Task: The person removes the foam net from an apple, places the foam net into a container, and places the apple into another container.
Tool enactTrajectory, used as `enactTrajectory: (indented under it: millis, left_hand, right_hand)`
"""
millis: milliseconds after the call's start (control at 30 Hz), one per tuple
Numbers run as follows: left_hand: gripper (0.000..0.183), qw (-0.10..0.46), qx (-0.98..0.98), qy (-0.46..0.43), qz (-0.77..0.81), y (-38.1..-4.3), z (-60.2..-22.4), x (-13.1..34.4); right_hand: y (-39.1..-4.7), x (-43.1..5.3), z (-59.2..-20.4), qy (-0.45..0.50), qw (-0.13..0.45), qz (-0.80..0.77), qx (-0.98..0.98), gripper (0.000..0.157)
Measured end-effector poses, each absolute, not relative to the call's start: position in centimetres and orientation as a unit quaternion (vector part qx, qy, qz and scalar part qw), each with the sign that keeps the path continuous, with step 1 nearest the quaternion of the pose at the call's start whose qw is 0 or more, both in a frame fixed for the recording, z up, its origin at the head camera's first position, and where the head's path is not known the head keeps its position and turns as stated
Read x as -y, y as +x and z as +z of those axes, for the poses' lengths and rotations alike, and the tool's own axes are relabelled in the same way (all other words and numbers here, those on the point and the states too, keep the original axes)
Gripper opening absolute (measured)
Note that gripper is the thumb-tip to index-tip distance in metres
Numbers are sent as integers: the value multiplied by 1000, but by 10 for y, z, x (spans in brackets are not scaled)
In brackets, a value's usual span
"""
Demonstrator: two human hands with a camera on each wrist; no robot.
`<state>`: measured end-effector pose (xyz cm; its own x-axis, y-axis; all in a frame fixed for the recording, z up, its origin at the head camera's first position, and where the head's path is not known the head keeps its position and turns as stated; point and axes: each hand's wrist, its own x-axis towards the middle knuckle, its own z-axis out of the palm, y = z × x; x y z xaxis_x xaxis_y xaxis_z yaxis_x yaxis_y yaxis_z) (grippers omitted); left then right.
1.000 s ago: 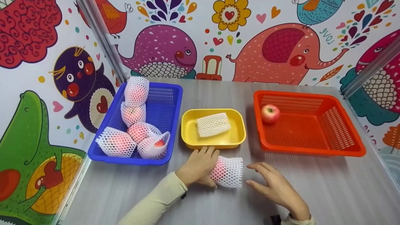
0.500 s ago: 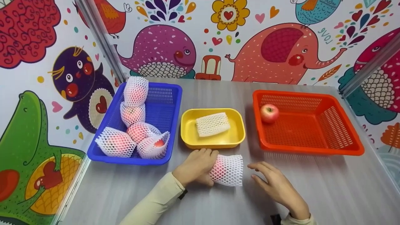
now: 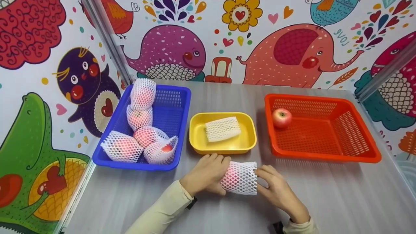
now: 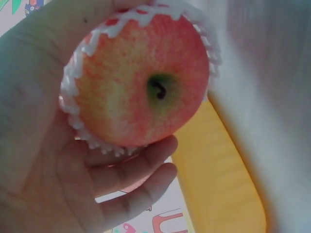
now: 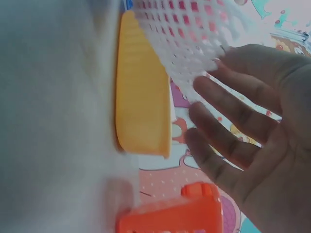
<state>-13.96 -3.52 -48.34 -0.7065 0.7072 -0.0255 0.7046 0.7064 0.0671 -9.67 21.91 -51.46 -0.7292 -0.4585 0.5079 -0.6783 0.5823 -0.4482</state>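
My left hand grips an apple low over the table, its fingers and thumb round the fruit. A white foam net still surrounds the apple; the stem end shows bare in the left wrist view. The net's loose end sticks out to the right. There my right hand meets the net's edge, thumb and forefinger pinching it in the right wrist view; its other fingers are loosely bent.
A yellow tray holding a flattened foam net stands just behind the hands. To the left, a blue basket contains several netted apples. An orange-red basket at right holds one bare apple. Printed walls enclose the table.
My right hand has moved left from a gap beside the net to its loose edge. My left hand keeps hold of the apple with almost no shift.
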Motion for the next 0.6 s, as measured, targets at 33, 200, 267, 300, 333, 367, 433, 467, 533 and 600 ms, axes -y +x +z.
enactTrajectory:
  millis: [33, 200, 267, 300, 333, 367, 433, 467, 533, 600]
  left_hand:
    - [89, 24, -924, 382, 26, -139, -484, 35]
    - [89, 23, -923, 384, 22, -138, -484, 33]
    - [89, 22, -923, 384, 17, -138, -484, 33]
    - [89, 22, -923, 384, 15, -138, -484, 33]
    - [89, 20, -923, 383, 14, -138, -484, 32]
    - [90, 19, -923, 384, 13, -137, -483, 32]
    - [91, 15, -922, 386, 11, -137, -482, 31]
    - [92, 14, -921, 389, 10, -136, -481, 30]
    - [93, 13, -919, 394, 9, -135, -480, 28]
    - [94, 16, -917, 397, 6, -134, -478, 27]
  right_hand:
    - [-98, -217, -516, 330, 174, 323, 870, 44]
    - [-99, -206, -521, 338, 158, 337, 865, 57]
    - [-99, -202, -523, 334, 143, 338, 868, 58]
    - [-99, -200, -524, 332, 136, 337, 870, 58]
    - [-100, -198, -524, 331, 129, 338, 871, 58]
    - [-100, -197, -525, 330, 120, 342, 872, 58]
    - [-101, -195, -526, 326, 108, 344, 874, 60]
    - [-101, -194, -526, 325, 102, 344, 875, 62]
    - [-102, -193, -528, 326, 103, 338, 877, 64]
    - [-102, -192, -529, 328, 111, 327, 879, 66]
